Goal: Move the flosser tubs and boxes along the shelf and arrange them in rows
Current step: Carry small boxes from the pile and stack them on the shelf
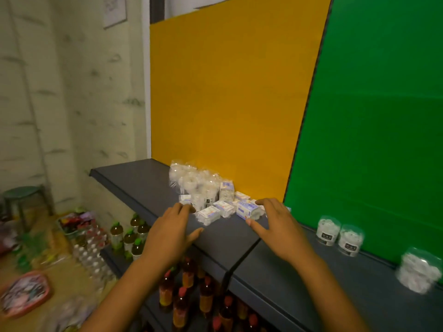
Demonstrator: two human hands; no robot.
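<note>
The long grey shelf (134, 178) holds everything. At its middle sits a messy pile: clear tubs (191, 182) full of white flossers behind, small boxes (224, 208) lying flat in front. The left hand (171, 232) at seven o'clock and the right hand (279, 226) at four o'clock are spread open, holding nothing, probably ready to push the pile. Three more tubs (339, 233) stand off at three o'clock.

Behind my shelf stand a yellow panel (225, 97) and a green panel (374, 116), edge to edge. On the lower shelf sit brown bottles with red caps (182, 305); further left, green-capped bottles (129, 238) beside small clear water bottles (92, 257). A round green stool (20, 195) stands by the pale wall.
</note>
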